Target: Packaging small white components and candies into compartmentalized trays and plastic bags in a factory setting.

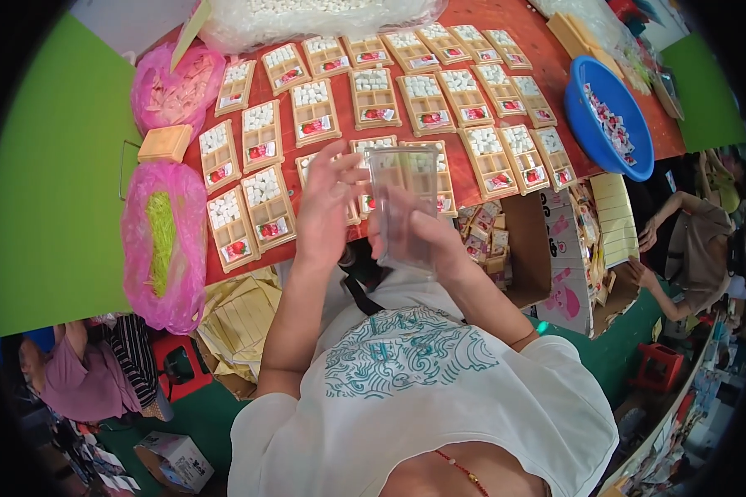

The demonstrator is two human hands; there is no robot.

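Note:
A clear rectangular plastic lid (pixel 404 178) stands tilted in front of me, perhaps several nested together. My right hand (pixel 439 240) grips its lower part, slightly blurred. Beside its left edge, my left hand (pixel 323 215) is raised with fingers apart and nothing in them. Under and beyond both hands, rows of beige compartment trays (pixel 311 108) cover the red table (pixel 352 83). Each tray holds white cubes in some compartments and a small packet printed with a strawberry in another. My hands and the lid partly hide the nearest middle trays.
Pink bags (pixel 195 248) with green shreds and pale pieces lie left. A beige tray stack (pixel 164 144) sits between them. A blue basin (pixel 576 108) of small packets stands right. Cardboard boxes (pixel 532 248) flank the table's front. Another person's arm (pixel 667 302) reaches toward one at right.

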